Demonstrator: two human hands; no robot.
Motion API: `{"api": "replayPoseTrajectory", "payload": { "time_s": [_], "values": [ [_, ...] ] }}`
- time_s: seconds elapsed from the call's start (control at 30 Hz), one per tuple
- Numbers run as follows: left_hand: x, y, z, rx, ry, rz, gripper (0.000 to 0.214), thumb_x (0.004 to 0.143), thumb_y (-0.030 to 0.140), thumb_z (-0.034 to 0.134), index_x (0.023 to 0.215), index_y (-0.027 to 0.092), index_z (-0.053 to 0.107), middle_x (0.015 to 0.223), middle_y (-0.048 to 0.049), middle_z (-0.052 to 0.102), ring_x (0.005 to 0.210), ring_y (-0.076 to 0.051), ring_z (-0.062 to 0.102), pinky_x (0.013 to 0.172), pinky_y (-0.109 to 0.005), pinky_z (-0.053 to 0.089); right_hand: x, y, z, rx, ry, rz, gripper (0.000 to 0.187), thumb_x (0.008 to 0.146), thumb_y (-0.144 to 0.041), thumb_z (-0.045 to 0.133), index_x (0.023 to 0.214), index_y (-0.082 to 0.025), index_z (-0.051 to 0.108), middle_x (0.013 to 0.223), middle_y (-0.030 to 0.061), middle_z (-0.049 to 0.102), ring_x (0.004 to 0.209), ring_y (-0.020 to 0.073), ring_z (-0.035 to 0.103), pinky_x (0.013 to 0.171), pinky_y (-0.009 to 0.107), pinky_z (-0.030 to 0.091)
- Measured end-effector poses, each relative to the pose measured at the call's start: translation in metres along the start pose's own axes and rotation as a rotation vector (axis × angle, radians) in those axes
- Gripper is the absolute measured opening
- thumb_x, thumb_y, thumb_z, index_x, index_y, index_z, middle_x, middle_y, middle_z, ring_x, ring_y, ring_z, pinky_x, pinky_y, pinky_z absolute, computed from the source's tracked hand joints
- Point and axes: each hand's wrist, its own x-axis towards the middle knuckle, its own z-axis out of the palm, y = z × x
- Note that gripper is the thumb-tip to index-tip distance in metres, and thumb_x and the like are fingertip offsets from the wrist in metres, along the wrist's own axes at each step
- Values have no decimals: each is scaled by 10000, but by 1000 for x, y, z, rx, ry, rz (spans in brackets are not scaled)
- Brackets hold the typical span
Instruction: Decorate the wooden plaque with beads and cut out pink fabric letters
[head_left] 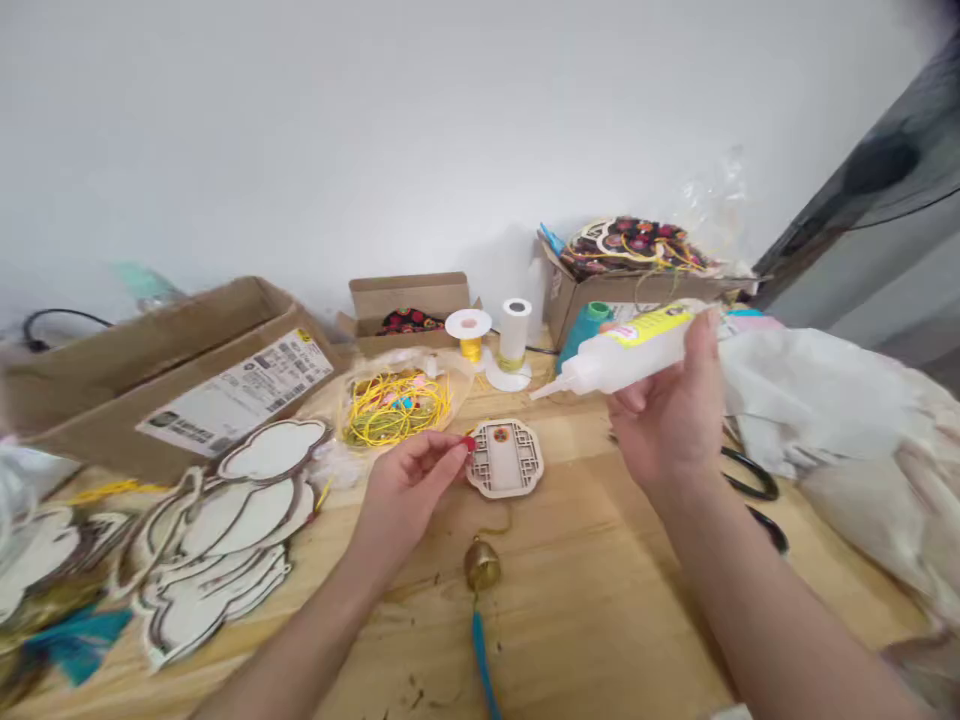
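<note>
At the near edge of the wooden worktop (pixel 600 610) a blue cord (pixel 484 665) is seen, running up to a small brass bell (pixel 481 565) that lies on the wood. To the left, a heap of cloud-shaped wooden cut-outs (pixel 225 540) is spread over the worktop.

Just beyond the bell, a small red piece (pixel 469 443) is pinched between the closed fingers (pixel 448 463) of the left hand (pixel 409 485). It is held at the left edge of a pale wooden fretwork plaque (pixel 505 458), which lies flat on the worktop; whether the two touch cannot be told.

To the right, and raised above the worktop, a glue bottle (pixel 630 355) with a yellow label is gripped in the right hand (pixel 671 420). The fingers are wrapped around its body, and its nozzle is tilted down to the left, above and apart from the plaque. Black scissors (pixel 750 485) are partly hidden behind the right wrist, beside a crumpled white bag (pixel 810 400).

Farther back, a clear bag of yellow cord (pixel 396 405) is seen, then a yellow spool (pixel 469 335) and a white roll (pixel 514 335) standing upright. Open cardboard boxes (pixel 409 300) are set against the wall.
</note>
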Motion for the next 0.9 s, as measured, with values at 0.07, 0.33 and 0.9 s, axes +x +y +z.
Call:
{"api": "replayPoseTrajectory", "payload": {
  "time_s": [0.07, 0.33, 0.9],
  "values": [
    [2, -1, 1, 12, 26, 18, 193, 631, 332, 691, 715, 162, 653, 729, -5, 687, 682, -112, 608, 688, -203, 477, 0, 0, -2, -110, -26, -14, 279, 645, -422, 673, 776, -212, 543, 675, -51, 569, 379, 16, 339, 319, 149, 245],
    [3, -11, 4, -236, -106, -157, 238, 661, 307, 684, 805, 117, 672, 794, -82, 705, 730, -160, 645, 709, -265, 507, -15, 9, -2, -563, -230, -144, 368, 582, -451, 718, 819, -211, 570, 777, 25, 667, 730, 195, 632, 564, 298, 523],
    [-4, 4, 7, -251, -154, -204, 164, 681, 234, 658, 761, 94, 690, 785, -98, 707, 717, -153, 657, 669, -234, 519, -41, 21, 6, -904, -188, -409, 370, 505, -395, 772, 751, -189, 589, 744, 46, 672, 648, 218, 646, 571, 365, 560]
  ]
}}
